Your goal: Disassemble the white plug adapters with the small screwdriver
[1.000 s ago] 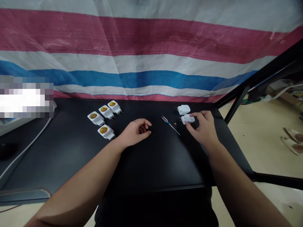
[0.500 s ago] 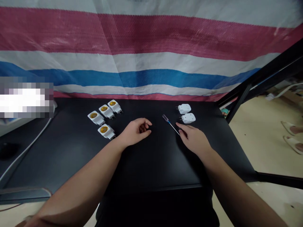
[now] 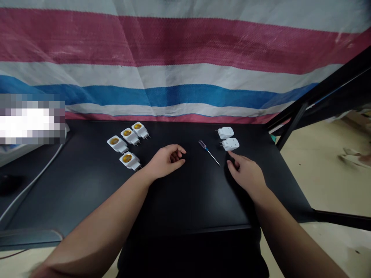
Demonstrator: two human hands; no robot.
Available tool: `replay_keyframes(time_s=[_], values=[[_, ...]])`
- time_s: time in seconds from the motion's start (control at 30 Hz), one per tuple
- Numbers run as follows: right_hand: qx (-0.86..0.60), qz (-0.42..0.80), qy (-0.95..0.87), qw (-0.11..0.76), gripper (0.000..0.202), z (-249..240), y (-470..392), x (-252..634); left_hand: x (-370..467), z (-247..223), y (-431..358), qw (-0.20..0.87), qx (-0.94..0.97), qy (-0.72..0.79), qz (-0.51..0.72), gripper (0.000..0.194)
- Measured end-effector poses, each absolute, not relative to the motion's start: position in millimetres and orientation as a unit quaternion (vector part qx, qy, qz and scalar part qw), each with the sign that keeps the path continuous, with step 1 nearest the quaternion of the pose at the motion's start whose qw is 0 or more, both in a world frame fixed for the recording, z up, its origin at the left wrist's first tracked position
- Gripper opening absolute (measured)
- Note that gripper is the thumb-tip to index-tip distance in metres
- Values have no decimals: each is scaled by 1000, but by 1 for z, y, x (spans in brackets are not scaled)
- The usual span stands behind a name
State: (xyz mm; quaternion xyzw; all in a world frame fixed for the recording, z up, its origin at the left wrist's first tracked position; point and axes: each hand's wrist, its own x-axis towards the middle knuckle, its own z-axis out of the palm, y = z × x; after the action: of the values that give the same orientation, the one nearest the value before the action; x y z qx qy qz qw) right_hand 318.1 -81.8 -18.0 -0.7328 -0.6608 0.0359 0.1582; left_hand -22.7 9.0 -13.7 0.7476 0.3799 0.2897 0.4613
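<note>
Screwdriver (image 3: 203,145) and two white plugs (image 3: 231,144) lie on the bench (image 3: 185,204) near the right hand (image 3: 248,172), whose hold, if any, I cannot tell; the left hand (image 3: 166,161) curls loosely, apparently empty. The step looks between grips; lifting a plug would call for a pinch.

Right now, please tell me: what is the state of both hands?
Left hand: open, loosely curled, nothing visible in it.
Right hand: open, nothing visible in it; close to a white, rounded plastic plug with metal pins, contact unclear.
</note>
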Motion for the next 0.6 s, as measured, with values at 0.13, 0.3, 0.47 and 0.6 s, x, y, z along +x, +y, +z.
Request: replay_keyframes(time_s=[0.13,0.3,0.47,0.6], values=[[-730,59,-657,179,51,-18,-82,318,-23,-14,9,459,749,380,289,29],[-728,56,-657,184,49,-19,-81,318,-22,-12,9,455,752,378,289,28],[-725,40,-664,180,49,-21,-80,316,-22,-12,9,454,754,377,290,28],[-721,43,-665,189,48,-21,-81,316,-22,-13,9,454,754,375,290,28]])
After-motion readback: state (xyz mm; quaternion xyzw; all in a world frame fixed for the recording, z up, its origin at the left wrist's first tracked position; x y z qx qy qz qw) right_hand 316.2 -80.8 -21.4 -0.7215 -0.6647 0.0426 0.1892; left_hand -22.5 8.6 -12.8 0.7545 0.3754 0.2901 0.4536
